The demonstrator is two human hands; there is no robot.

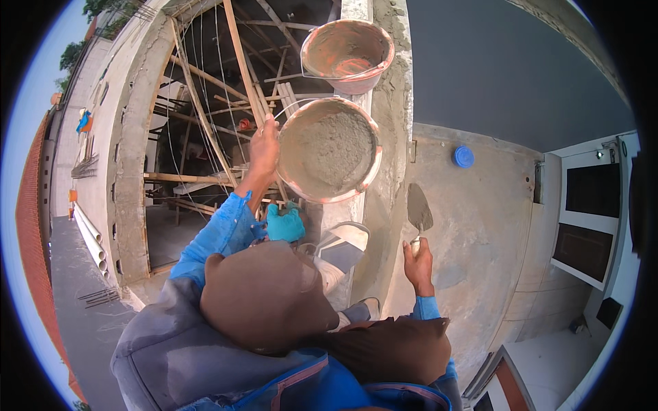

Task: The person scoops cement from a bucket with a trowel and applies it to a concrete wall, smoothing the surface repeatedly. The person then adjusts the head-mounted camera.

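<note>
My left hand (264, 151) is closed at the left side of a bucket (376, 164) of grey mortar (334, 147), where its rim and wire handle meet. The bucket stands on the narrow wall top, tilted slightly. In my right hand (419, 266) is the pale handle of a trowel (419, 207), its pointed blade coated in grey mortar. The trowel is held out to the right of the wall, apart from the bucket. Just beyond the mortar bucket stands a second bucket (348, 56), its inside smeared with dried mortar and its reddish bottom showing.
Wet mortar lies along the wall top (392, 89). Wooden poles (245, 61) cross an opening on the left, with a deep drop. Far below on the right are a concrete floor (473, 226) and a round blue object (463, 157). A teal cloth-like item (286, 222) is near my knee.
</note>
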